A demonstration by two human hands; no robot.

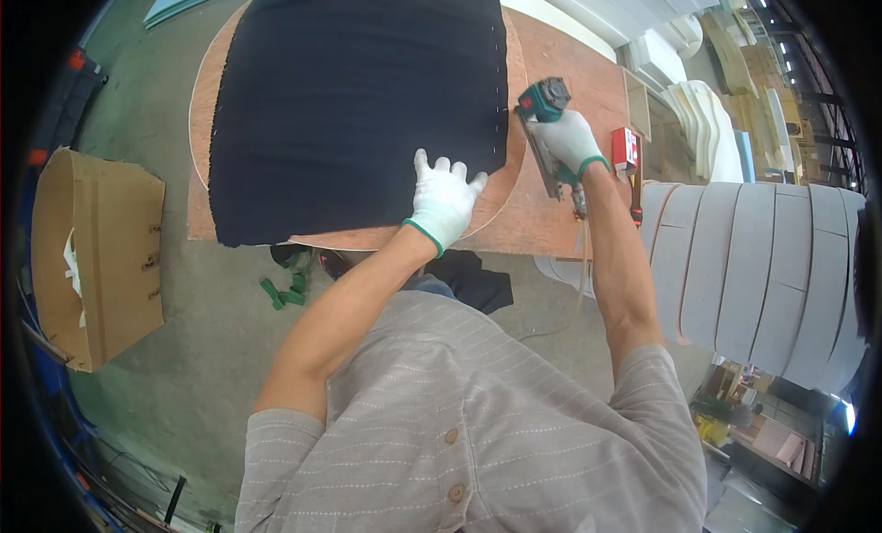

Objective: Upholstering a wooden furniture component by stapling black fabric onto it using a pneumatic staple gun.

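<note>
A large sheet of black fabric (358,101) lies over a round plywood board (516,69) on the wooden table (597,64). Small light marks like staples run along its right edge. My gloved left hand (444,200) rests with fingers spread on the fabric near its lower right corner. My gloved right hand (571,140) grips a teal-and-black air staple gun (544,101), held right of the fabric over the bare wood. From its lower end an air hose (584,248) hangs past the table's front edge.
A red-and-white box (625,150) and a tool with an orange-and-black handle (637,207) lie at the table's right edge. Farther right stand curved grey panels (753,266) and white foam pieces (707,119). An open cardboard box (115,257) stands on the floor at left.
</note>
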